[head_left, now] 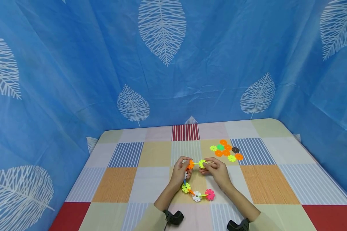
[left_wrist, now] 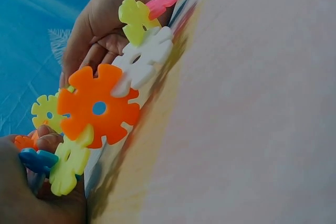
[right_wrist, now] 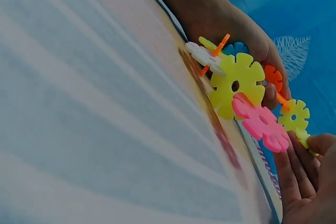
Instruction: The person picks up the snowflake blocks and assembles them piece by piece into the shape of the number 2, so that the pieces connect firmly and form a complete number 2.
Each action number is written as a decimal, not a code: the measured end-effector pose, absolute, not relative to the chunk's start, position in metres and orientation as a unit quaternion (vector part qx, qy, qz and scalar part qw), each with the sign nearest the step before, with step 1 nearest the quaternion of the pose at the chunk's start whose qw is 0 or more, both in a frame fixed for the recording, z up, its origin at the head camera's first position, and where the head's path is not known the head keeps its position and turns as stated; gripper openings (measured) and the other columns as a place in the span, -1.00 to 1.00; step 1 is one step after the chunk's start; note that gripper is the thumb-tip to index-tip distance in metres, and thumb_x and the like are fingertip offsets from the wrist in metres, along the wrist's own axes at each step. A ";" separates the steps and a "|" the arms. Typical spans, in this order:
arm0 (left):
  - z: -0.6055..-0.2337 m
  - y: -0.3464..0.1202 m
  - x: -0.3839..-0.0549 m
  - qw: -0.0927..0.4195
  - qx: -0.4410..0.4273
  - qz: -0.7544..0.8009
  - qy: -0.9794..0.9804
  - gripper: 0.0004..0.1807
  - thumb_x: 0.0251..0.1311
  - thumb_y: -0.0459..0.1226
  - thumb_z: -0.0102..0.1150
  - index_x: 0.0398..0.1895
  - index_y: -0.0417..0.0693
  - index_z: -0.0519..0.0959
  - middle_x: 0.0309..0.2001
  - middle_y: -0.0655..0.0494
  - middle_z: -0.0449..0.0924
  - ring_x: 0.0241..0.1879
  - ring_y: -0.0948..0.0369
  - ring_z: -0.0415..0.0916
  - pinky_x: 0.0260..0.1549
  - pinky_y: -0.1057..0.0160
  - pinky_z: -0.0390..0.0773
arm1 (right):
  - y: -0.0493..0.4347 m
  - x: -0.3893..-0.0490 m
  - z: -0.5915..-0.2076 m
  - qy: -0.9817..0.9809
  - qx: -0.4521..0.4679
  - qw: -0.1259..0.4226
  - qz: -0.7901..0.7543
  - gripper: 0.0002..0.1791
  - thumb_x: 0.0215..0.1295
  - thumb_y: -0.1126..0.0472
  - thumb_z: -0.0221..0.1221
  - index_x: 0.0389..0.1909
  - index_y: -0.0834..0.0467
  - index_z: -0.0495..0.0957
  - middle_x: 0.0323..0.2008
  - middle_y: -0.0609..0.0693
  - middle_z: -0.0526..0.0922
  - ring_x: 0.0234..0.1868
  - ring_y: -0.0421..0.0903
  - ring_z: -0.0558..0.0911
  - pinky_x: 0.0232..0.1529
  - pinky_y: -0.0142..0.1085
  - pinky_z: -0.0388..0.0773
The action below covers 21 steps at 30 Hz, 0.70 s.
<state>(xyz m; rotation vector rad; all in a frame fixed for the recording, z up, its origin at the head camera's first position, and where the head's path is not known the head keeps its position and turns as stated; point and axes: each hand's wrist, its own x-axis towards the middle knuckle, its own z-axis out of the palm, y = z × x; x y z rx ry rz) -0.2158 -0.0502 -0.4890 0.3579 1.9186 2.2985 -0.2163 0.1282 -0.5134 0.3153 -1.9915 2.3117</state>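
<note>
Above the table, a chain of interlocking plastic snowflake discs hangs in a curve between and below the two hands. My left hand (head_left: pixel 179 171) pinches the chain near an orange disc (head_left: pixel 190 165). With thumb and fingers, my right hand (head_left: pixel 218 172) pinches a yellow-green disc (head_left: pixel 202 164) at the upper end. Lower down, the chain runs through a white disc (head_left: pixel 197 196) to a pink disc (head_left: pixel 210 194) at its other end. In the left wrist view a blue disc (left_wrist: pixel 38 160) lies close to the left thumb. The right fingertips partly hide the discs they grip.
Several loose snowflake discs lie beyond the right hand, among them a green disc (head_left: pixel 220 147), a black disc (head_left: pixel 235 149) and an orange disc (head_left: pixel 239 157). A patchwork cloth (head_left: pixel 119 184) covers the table. Blue leaf-patterned curtains (head_left: pixel 205 64) stand behind and at both sides.
</note>
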 end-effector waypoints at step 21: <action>-0.494 -0.050 -0.219 0.076 0.116 0.752 0.644 -0.71 0.41 -0.34 -0.21 -0.04 -0.49 0.32 -0.62 0.02 0.37 -0.71 0.29 0.25 -0.72 0.45 0.33 | 0.152 -0.222 -0.513 -0.767 0.138 0.103 0.619 -0.72 0.17 0.23 0.24 -0.13 0.29 0.61 -0.48 0.10 0.66 -0.56 -0.05 0.60 -0.51 -0.34 0.56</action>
